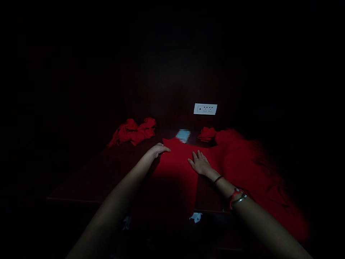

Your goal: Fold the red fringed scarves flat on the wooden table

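Red cloth [176, 169] spread on dark counter [91, 176], near end over the edge, right hand [201, 164] open and flat on it, left hand [159, 149] at its left edge, cannot tell whether pinching, crumpled red bundle [134, 133] farther left.

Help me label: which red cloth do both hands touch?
The smooth central red fabric panel; the red heap back left and bundle back right are crumpled.

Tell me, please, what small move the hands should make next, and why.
Probably slide the right hand outward over the red cloth to smooth it: that hand lies there, fingers spread, while the left hand is at the cloth's left edge, thumb on top, and could steady it.
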`<state>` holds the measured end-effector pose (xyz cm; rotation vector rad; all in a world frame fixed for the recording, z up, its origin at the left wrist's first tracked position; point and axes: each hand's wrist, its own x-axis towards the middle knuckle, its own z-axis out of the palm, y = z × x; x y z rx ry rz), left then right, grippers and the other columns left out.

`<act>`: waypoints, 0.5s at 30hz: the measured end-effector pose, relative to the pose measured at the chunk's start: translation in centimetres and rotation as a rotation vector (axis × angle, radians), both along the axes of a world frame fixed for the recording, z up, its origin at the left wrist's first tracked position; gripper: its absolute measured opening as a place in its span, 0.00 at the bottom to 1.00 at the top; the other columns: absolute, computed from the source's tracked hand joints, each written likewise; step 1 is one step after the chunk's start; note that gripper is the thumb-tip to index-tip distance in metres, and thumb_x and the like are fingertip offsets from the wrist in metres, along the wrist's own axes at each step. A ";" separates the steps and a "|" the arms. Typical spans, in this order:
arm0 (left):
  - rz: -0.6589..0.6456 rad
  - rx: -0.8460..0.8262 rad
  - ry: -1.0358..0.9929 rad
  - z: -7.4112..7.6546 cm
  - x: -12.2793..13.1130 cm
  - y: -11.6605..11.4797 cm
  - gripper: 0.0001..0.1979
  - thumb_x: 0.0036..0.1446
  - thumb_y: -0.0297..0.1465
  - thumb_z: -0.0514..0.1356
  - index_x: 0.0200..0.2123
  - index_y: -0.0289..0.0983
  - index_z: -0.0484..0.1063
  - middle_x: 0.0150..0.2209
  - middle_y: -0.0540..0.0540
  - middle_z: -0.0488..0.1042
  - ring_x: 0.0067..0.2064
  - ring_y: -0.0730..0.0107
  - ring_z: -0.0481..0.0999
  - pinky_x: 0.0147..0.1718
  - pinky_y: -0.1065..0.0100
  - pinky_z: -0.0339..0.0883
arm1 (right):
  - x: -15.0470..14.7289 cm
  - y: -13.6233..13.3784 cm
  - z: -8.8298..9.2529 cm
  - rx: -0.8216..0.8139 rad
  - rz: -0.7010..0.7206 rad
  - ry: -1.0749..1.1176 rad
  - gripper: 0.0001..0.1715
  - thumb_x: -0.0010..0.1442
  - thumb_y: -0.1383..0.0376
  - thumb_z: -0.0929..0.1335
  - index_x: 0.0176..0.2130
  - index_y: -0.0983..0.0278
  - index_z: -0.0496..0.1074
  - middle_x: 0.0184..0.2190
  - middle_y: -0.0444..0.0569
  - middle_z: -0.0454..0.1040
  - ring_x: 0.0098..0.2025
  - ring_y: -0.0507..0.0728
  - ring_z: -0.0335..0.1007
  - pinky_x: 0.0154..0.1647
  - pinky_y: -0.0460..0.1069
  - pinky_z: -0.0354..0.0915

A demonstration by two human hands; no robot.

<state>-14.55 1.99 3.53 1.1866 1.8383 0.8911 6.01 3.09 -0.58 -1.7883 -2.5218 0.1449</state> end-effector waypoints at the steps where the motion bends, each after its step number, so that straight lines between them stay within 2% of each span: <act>1: 0.015 0.008 -0.012 0.0 0.1 0.4 0.11 0.39 0.26 0.60 0.30 0.35 0.63 0.28 0.49 0.71 0.29 0.71 0.71 0.23 0.74 0.64 | 0.0 0.1 0.1 0.000 0.001 0.006 0.41 0.54 0.47 0.46 0.57 0.71 0.43 0.58 0.60 0.38 0.58 0.63 0.33 0.53 0.55 0.38; 5: 0.051 0.092 -0.046 0.0 0.3 1.7 0.13 0.36 0.21 0.60 0.29 0.33 0.63 0.27 0.49 0.70 0.29 0.70 0.71 0.24 0.74 0.64 | 0.0 1.0 0.9 -0.046 0.017 0.067 0.40 0.53 0.49 0.53 0.56 0.72 0.43 0.57 0.62 0.41 0.57 0.62 0.36 0.53 0.53 0.42; 9: 0.050 0.225 -0.079 1.0 0.8 1.7 0.21 0.36 0.17 0.57 0.37 0.34 0.59 0.30 0.51 0.69 0.30 0.73 0.70 0.25 0.74 0.63 | 0.2 2.5 2.3 -0.141 -0.032 0.210 0.43 0.49 0.52 0.60 0.55 0.76 0.44 0.54 0.63 0.49 0.55 0.60 0.45 0.51 0.49 0.48; 12: -0.078 0.373 -0.188 2.2 1.3 1.1 0.27 0.35 0.15 0.53 0.42 0.36 0.55 0.32 0.51 0.68 0.30 0.74 0.69 0.26 0.74 0.63 | 0.4 3.6 2.7 -0.175 -0.060 0.322 0.42 0.47 0.54 0.63 0.54 0.74 0.47 0.52 0.61 0.54 0.52 0.61 0.51 0.49 0.49 0.51; 15: -0.270 0.492 -0.310 3.3 1.6 0.4 0.30 0.34 0.15 0.52 0.44 0.37 0.52 0.35 0.49 0.67 0.29 0.73 0.68 0.25 0.73 0.63 | 0.6 4.8 2.9 -0.138 -0.039 0.430 0.41 0.44 0.56 0.66 0.53 0.72 0.51 0.51 0.60 0.56 0.52 0.62 0.52 0.50 0.51 0.51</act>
